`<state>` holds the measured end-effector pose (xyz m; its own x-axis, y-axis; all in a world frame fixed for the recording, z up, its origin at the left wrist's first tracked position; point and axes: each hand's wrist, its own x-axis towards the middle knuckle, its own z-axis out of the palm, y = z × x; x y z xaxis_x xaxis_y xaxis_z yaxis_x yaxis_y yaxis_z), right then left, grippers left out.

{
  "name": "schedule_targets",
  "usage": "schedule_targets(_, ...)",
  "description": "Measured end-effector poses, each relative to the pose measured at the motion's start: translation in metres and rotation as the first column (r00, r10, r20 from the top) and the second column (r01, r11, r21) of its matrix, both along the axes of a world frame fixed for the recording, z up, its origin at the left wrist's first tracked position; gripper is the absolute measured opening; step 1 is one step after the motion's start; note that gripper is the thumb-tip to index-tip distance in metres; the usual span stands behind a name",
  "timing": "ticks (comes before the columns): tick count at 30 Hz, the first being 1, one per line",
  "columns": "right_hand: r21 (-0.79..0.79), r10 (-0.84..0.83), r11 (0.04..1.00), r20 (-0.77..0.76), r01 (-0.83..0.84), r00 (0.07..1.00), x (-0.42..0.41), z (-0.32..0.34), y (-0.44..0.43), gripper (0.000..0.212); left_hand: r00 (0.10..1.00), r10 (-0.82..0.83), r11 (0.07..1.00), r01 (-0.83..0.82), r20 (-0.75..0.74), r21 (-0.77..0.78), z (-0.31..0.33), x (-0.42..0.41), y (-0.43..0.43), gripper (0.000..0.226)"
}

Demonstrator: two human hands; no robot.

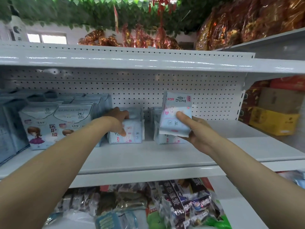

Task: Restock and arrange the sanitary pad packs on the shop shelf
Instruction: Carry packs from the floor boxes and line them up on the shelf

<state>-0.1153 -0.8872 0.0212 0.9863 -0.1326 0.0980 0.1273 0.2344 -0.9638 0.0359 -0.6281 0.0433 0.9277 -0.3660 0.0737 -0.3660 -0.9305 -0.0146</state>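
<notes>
A white metal shelf [132, 156] carries small pale-blue and pink sanitary pad packs. My left hand [118, 120] grips the top of the front pack [132, 134] in a short row standing at the shelf's middle, thumb down on its face. My right hand [196, 131] holds another small pack [175, 113] upright in the air, thumb on its front. Behind and below that held pack stands a second row of the same packs [168, 139], partly hidden by it.
Larger blue pad packs with cartoon girls [49, 123] crowd the shelf's left side. A pegboard back panel [148, 86] and the upper shelf [132, 60] bound the bay. Cardboard boxes [272, 119] sit far right. Snack packets [165, 204] fill the shelf below.
</notes>
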Motion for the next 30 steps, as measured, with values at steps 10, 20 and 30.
schedule_targets(10,-0.069,-0.008,0.998,-0.017,0.007,1.000,0.001,-0.006,-0.002,0.047,0.997,-0.017,0.994,0.024,0.072,-0.102,-0.013,0.017,0.001,0.076)
schedule_targets(20,-0.299,-0.013,0.954,-0.040,0.001,0.999,0.000,-0.003,0.010,0.034,0.991,-0.118,0.831,0.065,-0.061,-0.553,0.032,-0.046,-0.005,0.073)
schedule_targets(30,-0.505,0.034,0.861,-0.055,-0.057,0.998,0.003,0.003,0.046,0.072,0.783,-0.434,0.674,-0.046,-0.445,-0.737,0.025,-0.077,0.013,0.064)
